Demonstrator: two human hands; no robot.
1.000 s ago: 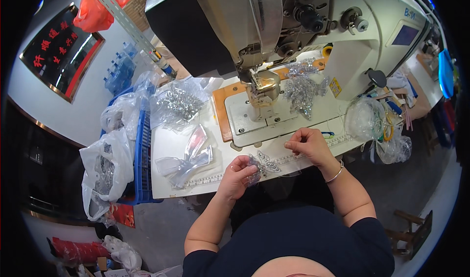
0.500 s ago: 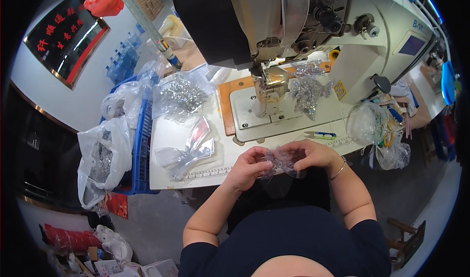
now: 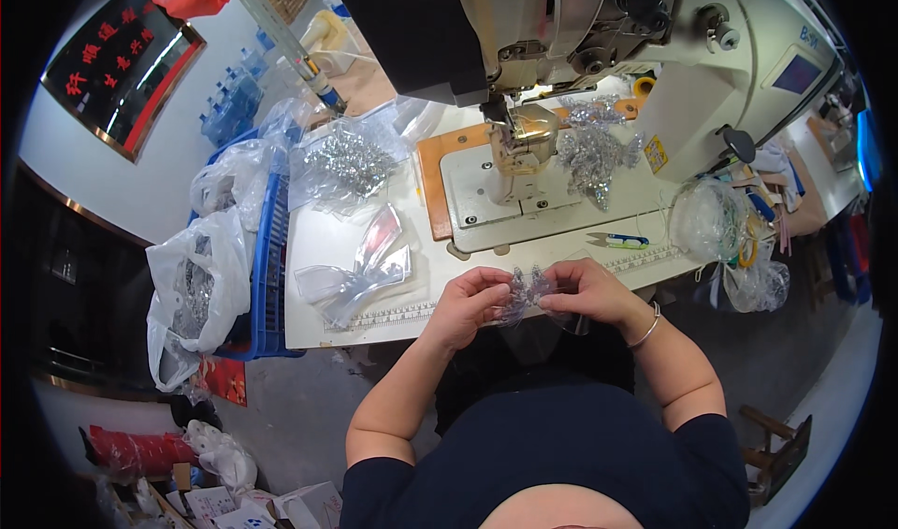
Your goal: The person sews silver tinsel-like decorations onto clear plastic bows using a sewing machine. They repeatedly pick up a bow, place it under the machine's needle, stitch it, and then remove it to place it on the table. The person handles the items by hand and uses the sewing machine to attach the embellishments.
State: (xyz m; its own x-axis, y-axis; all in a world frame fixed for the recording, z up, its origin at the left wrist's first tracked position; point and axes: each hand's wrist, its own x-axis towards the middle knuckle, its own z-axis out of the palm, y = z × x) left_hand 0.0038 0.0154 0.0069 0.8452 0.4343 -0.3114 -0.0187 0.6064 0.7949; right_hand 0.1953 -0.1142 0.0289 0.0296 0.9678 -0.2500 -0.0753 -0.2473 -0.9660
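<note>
Watching remotely, I see a smooth white table (image 3: 430, 265) bearing a hard-cased sewing machine (image 3: 720, 89), a glossy clear bow (image 3: 351, 286) and glittering silver appliqués (image 3: 597, 159), as left hand (image 3: 468, 306) and right hand (image 3: 591, 290) pinch a sheer butterfly-shaped ornament (image 3: 526, 295) by the near edge, wings formed, finishing apparently undone

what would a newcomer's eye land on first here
Probably the big white sewing machine, filling the upper part of the view above the worktable. Next, at the table's near edge, the left hand and right hand hold a small, glittery silver piece between them. On the left, a bright blue basket stands beside the table, partly hidden by white plastic bags.
</note>
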